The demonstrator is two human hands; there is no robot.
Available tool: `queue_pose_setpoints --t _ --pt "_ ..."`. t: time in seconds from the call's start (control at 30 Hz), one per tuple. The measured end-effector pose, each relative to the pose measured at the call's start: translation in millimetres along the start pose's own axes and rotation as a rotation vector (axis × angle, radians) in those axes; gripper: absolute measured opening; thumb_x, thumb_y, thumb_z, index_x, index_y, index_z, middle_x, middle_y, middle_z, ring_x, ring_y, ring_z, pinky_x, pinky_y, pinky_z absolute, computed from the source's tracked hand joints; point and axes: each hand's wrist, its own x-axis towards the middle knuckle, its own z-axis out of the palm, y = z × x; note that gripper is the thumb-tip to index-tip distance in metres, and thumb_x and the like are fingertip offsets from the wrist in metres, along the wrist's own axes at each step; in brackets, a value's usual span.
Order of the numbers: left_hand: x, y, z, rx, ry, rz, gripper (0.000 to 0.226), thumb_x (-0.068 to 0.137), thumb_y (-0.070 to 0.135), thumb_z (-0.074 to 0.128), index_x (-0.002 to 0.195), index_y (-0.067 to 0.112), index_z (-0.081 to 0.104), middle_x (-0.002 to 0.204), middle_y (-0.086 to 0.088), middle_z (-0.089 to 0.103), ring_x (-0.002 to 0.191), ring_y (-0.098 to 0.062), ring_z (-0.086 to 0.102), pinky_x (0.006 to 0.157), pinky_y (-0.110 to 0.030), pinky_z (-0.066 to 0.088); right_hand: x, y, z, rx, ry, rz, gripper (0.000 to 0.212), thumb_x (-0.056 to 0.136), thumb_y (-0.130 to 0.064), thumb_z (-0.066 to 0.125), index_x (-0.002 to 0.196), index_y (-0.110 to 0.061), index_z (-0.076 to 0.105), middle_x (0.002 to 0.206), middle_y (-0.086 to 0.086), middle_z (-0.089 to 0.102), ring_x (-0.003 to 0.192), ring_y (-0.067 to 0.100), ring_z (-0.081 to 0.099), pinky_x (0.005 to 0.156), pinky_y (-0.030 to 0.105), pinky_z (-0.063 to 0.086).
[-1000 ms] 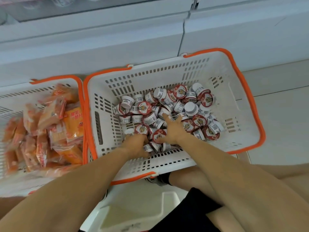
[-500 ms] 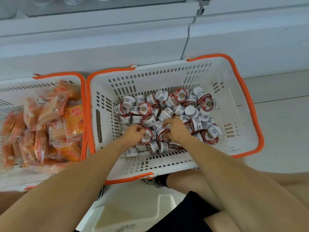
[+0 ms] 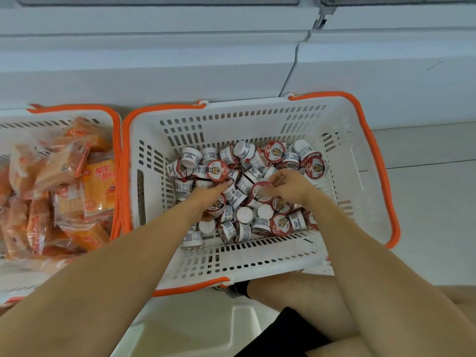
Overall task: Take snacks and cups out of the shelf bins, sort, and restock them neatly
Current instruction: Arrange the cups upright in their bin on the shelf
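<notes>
A white slotted basket [image 3: 342, 176] with an orange rim is seen on the floor, set against a white cabinet front [image 3: 180, 68]. A loose heap of small cups [image 3: 247, 191] with red-and-white lids is held inside it; some cups lie on their sides, some show their lids and others their plain white bottoms. The heap is spread over most of the basket's base, while the right-hand wall of the basket is left bare.

Both hands are reached into this basket. The left hand [image 3: 206, 199] is laid among the cups at the left part of the heap, its fingers extended toward a red-lidded cup; whether anything is actually held by it cannot be told, since the fingertips are hidden among the cups. The right hand [image 3: 288, 186] is placed near the middle of the heap with its fingers curled, and a red-lidded cup [image 3: 261, 191] is pinched by it at the lid's rim.

Just beside the basket, to its left and touching it rim to rim, a second white basket [image 3: 51, 122] with orange trim is seen, filled with orange snack packets [image 3: 64, 191] in clear wrapping. Nearer than the basket with the cups, bare knees and dark shorts [image 3: 280, 333] are visible.
</notes>
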Motion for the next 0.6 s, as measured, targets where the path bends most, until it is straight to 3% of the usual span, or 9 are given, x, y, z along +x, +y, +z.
queue_pose_setpoints --t 0.07,0.23,0.33,0.43,0.5,0.6 --pt "3 -4 1 0.006 -0.033 -0.008 0.058 0.083 0.049 0.074 0.122 0.01 0.054 0.109 -0.004 0.058 0.087 -0.018 0.055 0.076 -0.039 0.055 -1 -4 -5 0.046 -0.018 0.04 0.025 0.088 -0.026 0.078 0.099 -0.014 0.059 0.103 0.014 0.072 0.087 0.025 0.07 0.084 0.044 0.061" --pt "6 -18 -7 0.011 -0.059 0.017 0.051 0.073 0.038 0.084 0.112 0.01 0.066 0.112 -0.002 0.064 0.093 -0.018 0.058 0.066 -0.032 0.052 10 1 10 -0.018 -0.033 0.148 0.036 0.094 -0.036 0.07 0.104 -0.001 0.067 0.098 0.015 0.074 0.084 0.023 0.075 0.076 0.042 0.063" --pt "0 -25 -14 0.038 -0.007 0.081 0.045 0.075 0.038 0.083 0.108 0.012 0.066 0.107 -0.003 0.065 0.093 -0.019 0.06 0.065 -0.029 0.05 14 0 29 -0.086 -0.033 0.151 0.032 0.094 -0.035 0.069 0.09 -0.004 0.064 0.092 0.017 0.075 0.076 0.024 0.075 0.085 0.046 0.061" --pt "-7 -32 -16 0.025 0.037 0.089 0.04 0.078 0.036 0.08 0.107 0.011 0.066 0.096 0.0 0.063 0.081 -0.014 0.057 0.058 -0.026 0.045 18 -10 43 -0.139 0.004 0.113 0.034 0.097 -0.04 0.062 0.082 -0.01 0.058 0.077 0.01 0.066 0.075 0.026 0.073 0.083 0.046 0.061" --pt "-12 -38 -16 0.019 0.032 0.065 0.043 0.078 0.037 0.079 0.108 0.011 0.065 0.098 -0.004 0.065 0.083 -0.017 0.059 0.059 -0.027 0.047 19 -15 47 -0.101 0.0 0.143 0.035 0.098 -0.044 0.059 0.101 -0.01 0.057 0.078 0.006 0.059 0.079 0.026 0.07 0.077 0.041 0.063" --pt "-19 -45 -16 0.024 0.011 0.054 0.056 0.075 0.042 0.08 0.117 0.009 0.062 0.109 -0.008 0.066 0.09 -0.021 0.061 0.061 -0.028 0.047 17 -15 50 0.022 -0.013 0.2 0.053 0.096 -0.045 0.061 0.133 -0.009 0.047 0.1 0.008 0.06 0.083 0.023 0.067 0.071 0.036 0.063"
